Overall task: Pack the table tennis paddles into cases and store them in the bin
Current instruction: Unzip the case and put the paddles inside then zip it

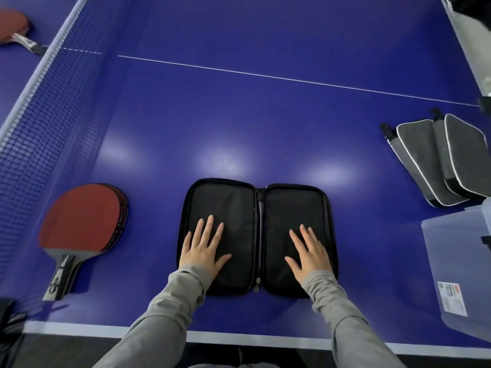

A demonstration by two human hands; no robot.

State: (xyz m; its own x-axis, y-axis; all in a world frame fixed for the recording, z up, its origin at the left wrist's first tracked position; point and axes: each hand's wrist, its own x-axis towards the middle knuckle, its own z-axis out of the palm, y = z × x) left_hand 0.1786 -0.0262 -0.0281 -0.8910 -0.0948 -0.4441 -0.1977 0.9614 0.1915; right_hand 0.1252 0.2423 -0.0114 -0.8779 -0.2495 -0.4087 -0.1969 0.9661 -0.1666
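Observation:
A black paddle case lies unzipped and spread flat on the blue table, near its front edge. My left hand presses flat on the case's left half, fingers straight and spread. On the right half my right hand rests the same way. Nothing lies inside the case. A stack of red-faced paddles sits to the left of the case, handles toward me. Two grey cases with white piping lie at the right. A clear plastic bin stands at the right front.
The net runs along the left side. Beyond it lies another red paddle. A white centre line crosses the blue table. The table's white front edge is just below my sleeves.

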